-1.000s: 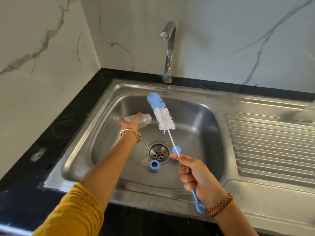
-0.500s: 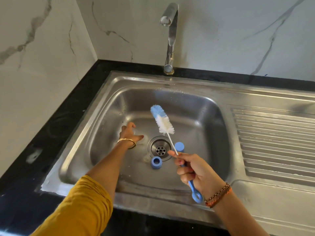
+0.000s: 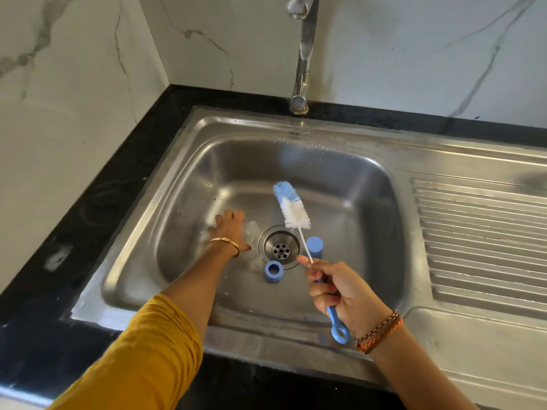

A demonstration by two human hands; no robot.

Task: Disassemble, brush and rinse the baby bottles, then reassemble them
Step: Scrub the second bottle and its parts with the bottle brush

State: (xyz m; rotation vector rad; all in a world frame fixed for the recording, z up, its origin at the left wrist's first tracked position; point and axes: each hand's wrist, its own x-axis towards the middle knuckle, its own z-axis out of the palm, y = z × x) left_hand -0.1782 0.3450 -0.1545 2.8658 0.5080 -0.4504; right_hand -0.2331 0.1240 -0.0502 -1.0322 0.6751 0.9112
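Nearest the lower edge of the frame, your right hand [image 3: 343, 294] is clenched around the blue handle of the bottle brush [image 3: 291, 210]. The handle loop hangs below your fist, and the white and blue bristle head stands up and to the left, above the drain [image 3: 279, 247] at the centre of the basin.

Your left hand [image 3: 229, 229] reaches in from the lower left, fingers spread flat and low over the basin floor at the left of the drain. It grasps nothing that can be confirmed. A clear bottle part [image 3: 251, 232] lies just beside it, partly hidden, so you cannot tell whether the palm touches it.

Two blue parts rest on the basin floor: a ring collar [image 3: 273, 270] just below the drain and a cap [image 3: 313, 247] at its right, behind the brush stem. A further clear piece [image 3: 256, 263] lies left of the collar; its type cannot be told.

Judged from this layout, disassembly of at least one bottle is complete and the parts are apart. Brushing appears to be in hand. Rinsing and reassembly remain.

The stainless sink [image 3: 340, 149] carries water droplets on its far wall. The ribbed drainboard [image 3: 479, 238] occupies the right of the frame. The tap [image 3: 303, 54] at top centre shows no running water. A black countertop [image 3: 88, 202] surrounds the sink, with white veined wall panels [image 3: 74, 69] behind.
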